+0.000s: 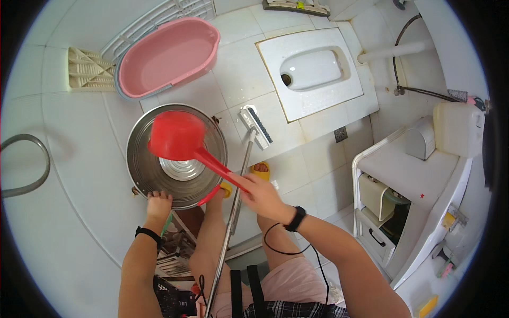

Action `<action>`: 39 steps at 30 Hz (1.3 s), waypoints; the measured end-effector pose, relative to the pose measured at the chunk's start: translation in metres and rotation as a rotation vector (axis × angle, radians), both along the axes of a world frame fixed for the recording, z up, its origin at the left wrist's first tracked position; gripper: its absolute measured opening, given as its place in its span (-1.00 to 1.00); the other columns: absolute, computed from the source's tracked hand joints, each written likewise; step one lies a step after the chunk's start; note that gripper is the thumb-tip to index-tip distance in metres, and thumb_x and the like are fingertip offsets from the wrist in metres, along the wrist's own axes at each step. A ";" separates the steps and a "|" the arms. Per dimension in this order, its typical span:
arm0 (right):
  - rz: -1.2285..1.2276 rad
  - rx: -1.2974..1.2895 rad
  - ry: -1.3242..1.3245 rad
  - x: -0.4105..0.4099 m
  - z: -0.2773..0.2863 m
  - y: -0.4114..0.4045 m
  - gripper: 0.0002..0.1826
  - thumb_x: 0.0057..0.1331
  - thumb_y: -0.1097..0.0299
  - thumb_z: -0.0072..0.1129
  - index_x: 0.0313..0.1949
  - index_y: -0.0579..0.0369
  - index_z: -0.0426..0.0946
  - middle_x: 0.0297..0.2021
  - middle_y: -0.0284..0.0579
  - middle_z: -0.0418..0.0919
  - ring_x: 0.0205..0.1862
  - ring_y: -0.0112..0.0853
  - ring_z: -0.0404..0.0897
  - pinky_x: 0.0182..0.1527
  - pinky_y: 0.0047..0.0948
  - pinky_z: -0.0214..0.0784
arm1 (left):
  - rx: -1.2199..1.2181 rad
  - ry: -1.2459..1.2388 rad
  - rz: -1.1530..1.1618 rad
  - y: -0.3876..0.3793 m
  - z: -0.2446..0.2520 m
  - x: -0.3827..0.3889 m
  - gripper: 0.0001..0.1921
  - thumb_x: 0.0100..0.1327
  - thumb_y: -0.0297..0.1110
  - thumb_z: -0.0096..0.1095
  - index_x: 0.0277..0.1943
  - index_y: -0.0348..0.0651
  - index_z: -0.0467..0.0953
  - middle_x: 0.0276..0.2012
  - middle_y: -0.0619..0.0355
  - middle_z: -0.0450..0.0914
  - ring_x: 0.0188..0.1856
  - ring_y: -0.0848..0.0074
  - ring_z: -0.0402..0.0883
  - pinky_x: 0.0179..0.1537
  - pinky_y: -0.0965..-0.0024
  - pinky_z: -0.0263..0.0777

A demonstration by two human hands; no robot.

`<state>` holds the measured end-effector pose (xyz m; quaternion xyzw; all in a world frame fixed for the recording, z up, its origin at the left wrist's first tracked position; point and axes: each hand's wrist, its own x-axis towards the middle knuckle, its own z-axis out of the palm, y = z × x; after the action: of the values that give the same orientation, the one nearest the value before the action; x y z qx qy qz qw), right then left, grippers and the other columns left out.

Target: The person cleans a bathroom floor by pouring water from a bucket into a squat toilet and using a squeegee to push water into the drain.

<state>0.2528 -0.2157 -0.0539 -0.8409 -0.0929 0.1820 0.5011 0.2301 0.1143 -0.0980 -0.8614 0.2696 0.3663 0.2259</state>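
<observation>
My right hand (pixel 264 196) grips the handle of a red plastic dipper (pixel 178 133), its cup held over a large round metal pot (pixel 137 171) and blurred. I see the cup's outer side, so its contents are hidden. Shiny metal shows at the pot's bottom; I cannot tell whether water is in it. My left hand (pixel 160 202) has its fingers curled over the pot's near rim. A long-handled floor brush (pixel 256 127) with dark bristles rests its head on the tiles, and its metal pole (pixel 232 222) passes below my right hand and leans back along my legs.
A pink plastic tub (pixel 167 59) stands at the far left beside a cream plastic stool (pixel 88 69). A squat toilet (pixel 318 73) is set in the raised tiled floor, with a floor drain (pixel 340 134) below its step. At right is a white cabinet (pixel 397 167) bearing a jerrycan (pixel 457 127).
</observation>
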 end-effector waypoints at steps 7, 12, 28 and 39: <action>0.006 -0.129 0.132 0.016 -0.060 0.103 -0.59 0.06 0.45 -0.08 -0.02 0.08 0.31 -0.38 0.04 0.43 -0.36 -0.05 0.46 -0.34 -0.18 0.33 | 0.058 -0.106 0.070 0.019 -0.030 0.003 -0.87 0.10 -0.34 -0.07 -0.29 -0.08 0.37 -0.29 0.13 0.40 -0.14 0.28 0.39 -0.01 0.17 0.24; 0.078 -0.197 0.180 0.023 -0.079 0.144 -0.66 0.07 0.38 -0.09 -0.13 0.17 0.33 -0.42 0.12 0.46 -0.41 -0.03 0.49 -0.36 -0.12 0.34 | -0.023 -0.110 0.131 0.036 -0.046 0.006 -0.86 0.07 -0.38 -0.05 -0.27 -0.10 0.36 -0.29 0.11 0.39 -0.13 0.31 0.38 0.02 0.25 0.24; -0.197 -0.037 0.113 -0.054 -0.039 -0.029 -0.74 0.04 0.43 0.06 -0.23 0.14 0.39 -0.27 -0.04 0.41 -0.21 -0.14 0.40 -0.16 -0.35 0.28 | -0.661 0.145 1.111 -0.041 0.059 -0.058 -0.57 0.00 -0.57 0.04 0.01 -0.27 0.27 -0.06 -0.09 0.31 0.00 0.20 0.31 0.03 0.30 0.20; 0.039 0.261 1.094 -0.091 -0.053 -0.040 -0.43 0.16 0.08 0.04 0.06 0.18 0.20 -0.26 -0.04 0.47 -0.29 -0.38 0.48 -0.26 -0.51 0.35 | -0.336 1.108 1.292 -0.086 0.143 -0.152 -0.55 0.06 -0.42 0.16 -0.01 -0.37 0.21 -0.41 0.07 0.45 -0.43 0.49 0.44 -0.44 0.45 0.34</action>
<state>0.1613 -0.2552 -0.1066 -0.5533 0.1431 0.5877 0.5726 0.0778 0.0282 0.0452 -0.5652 -0.1506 0.7451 -0.3205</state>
